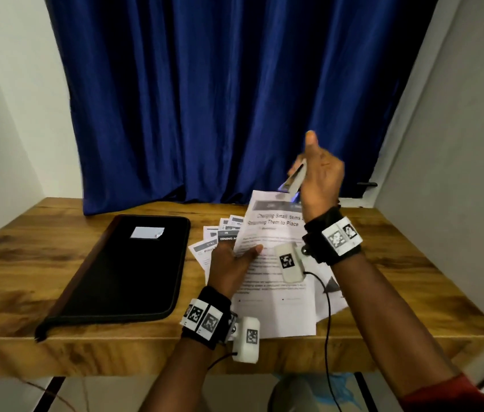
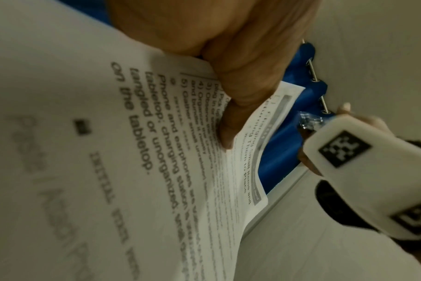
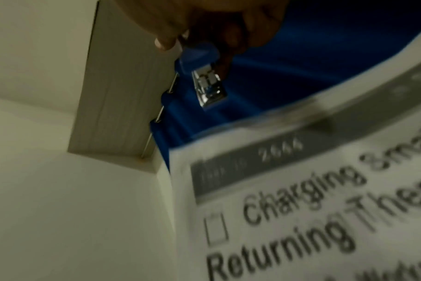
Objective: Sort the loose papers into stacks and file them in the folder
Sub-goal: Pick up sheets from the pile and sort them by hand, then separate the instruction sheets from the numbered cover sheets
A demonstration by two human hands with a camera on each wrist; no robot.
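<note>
Pinching a sheaf of papers in the left hand, stapler gripped just above in the right hand, sorting looks midway, the folder lying closed.

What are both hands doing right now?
Left hand: holding the papers.
Right hand: holding a stapler.

The closed black folder is occupying the worktop's left half; fanned papers are covering the middle. Bare wood is lying open at the right edge, while the blue curtain is blocking the back.
</note>
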